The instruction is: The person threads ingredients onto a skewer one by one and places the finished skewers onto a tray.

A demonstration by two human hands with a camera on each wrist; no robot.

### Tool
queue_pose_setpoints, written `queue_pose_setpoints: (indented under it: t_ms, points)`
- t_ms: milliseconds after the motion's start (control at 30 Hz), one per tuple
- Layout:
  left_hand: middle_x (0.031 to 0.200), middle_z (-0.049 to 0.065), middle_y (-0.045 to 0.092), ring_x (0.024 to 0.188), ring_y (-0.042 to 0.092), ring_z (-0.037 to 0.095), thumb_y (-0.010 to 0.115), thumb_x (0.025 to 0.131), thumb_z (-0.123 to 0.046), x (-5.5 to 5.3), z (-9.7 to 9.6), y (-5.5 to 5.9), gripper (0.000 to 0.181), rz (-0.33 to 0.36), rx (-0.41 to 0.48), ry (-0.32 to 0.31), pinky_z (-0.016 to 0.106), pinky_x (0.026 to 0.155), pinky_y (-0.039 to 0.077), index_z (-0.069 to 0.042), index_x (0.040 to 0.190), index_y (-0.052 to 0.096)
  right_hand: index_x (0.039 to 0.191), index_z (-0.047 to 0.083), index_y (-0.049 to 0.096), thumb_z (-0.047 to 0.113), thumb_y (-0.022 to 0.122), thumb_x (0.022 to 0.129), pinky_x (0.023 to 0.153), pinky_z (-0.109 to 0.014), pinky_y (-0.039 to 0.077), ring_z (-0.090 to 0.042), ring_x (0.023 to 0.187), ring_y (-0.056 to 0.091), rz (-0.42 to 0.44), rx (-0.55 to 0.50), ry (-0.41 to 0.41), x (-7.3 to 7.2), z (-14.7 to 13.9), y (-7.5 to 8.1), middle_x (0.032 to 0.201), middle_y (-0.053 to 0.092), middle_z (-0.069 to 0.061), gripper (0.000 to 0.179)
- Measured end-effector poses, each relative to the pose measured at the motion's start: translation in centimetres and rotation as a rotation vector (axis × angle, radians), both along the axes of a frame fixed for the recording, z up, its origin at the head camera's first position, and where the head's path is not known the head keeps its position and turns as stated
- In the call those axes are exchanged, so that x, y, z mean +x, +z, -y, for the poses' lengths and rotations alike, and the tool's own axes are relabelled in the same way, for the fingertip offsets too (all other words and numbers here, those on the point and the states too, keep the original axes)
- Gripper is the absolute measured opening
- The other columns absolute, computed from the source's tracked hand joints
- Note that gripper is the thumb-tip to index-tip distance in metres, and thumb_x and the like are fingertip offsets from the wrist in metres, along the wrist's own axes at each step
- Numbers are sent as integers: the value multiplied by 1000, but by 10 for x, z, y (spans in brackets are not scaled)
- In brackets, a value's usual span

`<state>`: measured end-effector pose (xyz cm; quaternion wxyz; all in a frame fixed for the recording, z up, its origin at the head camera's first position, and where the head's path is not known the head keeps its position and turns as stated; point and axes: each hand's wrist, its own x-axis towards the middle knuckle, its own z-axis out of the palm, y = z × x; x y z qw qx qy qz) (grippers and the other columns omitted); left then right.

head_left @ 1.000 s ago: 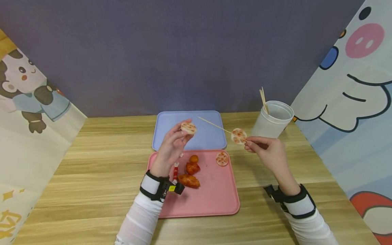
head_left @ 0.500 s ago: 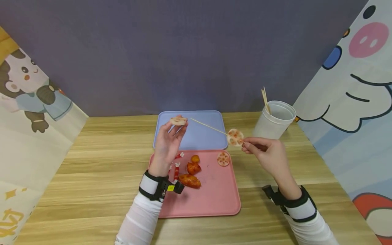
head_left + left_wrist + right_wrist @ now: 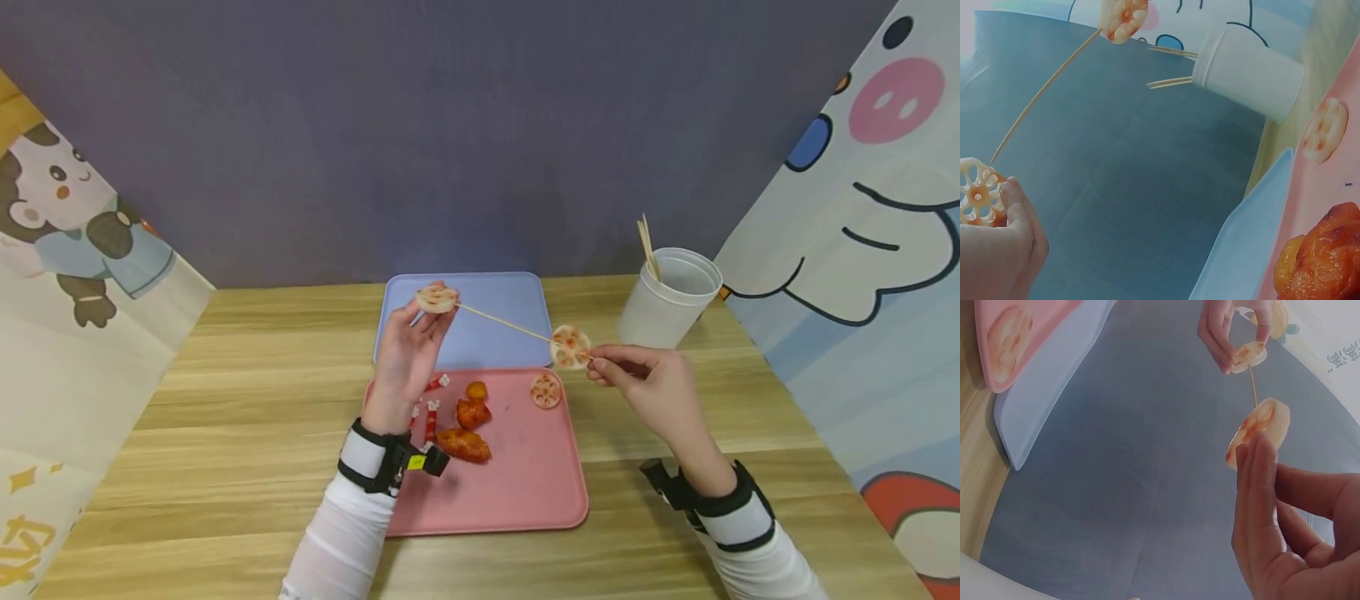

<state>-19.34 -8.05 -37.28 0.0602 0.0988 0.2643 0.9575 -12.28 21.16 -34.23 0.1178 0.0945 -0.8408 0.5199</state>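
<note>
My left hand point(image 3: 405, 362) holds a lotus root slice point(image 3: 437, 298) up over the blue tray, at its fingertips. With thumb and fingers, my right hand point(image 3: 656, 383) pinches the near end of a bamboo skewer point(image 3: 506, 323). A second lotus root slice point(image 3: 571, 347) is threaded on that skewer, right beside the pinching fingers. The skewer's far tip meets the edge of the left slice; the left wrist view shows the tip point(image 3: 994, 160) at the rim. Whether it has gone in, I cannot tell. Another lotus slice point(image 3: 545, 391) lies in the pink tray's far right corner.
The pink tray point(image 3: 528, 492) also bears browned meat pieces point(image 3: 463, 446), a small orange ball point(image 3: 476, 390) and red-and-white sticks point(image 3: 431, 421), partly hidden by the left arm. Behind it lies a blue tray point(image 3: 517, 287). A white cup point(image 3: 656, 312) with several skewers point(image 3: 647, 242) stands at right.
My left hand has shifted left and turned its slice. My right hand has moved slightly left and down, carrying the skewer, whose tip has come to the left slice's edge.
</note>
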Motion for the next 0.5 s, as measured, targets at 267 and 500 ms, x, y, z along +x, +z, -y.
queue_pose_setpoints:
  t_ms: [267, 500]
  points:
    - [137, 18, 39, 121, 50, 25, 41, 97, -16, 0, -1, 0, 48, 1, -24, -9, 29, 107, 38, 1, 142, 32, 99, -6, 71, 4, 66, 86, 63, -24, 56, -1, 69, 68, -10, 9, 1, 0, 0, 0, 85, 72, -20, 16]
    - [143, 21, 32, 121, 50, 26, 39, 97, -14, 0, -2, -1, 44, 17, -17, -9, 29, 106, 39, -2, 139, 35, 98, -5, 71, 4, 67, 86, 62, -24, 56, -1, 69, 68, -13, 18, -6, 1, 0, 0, 84, 72, -19, 16]
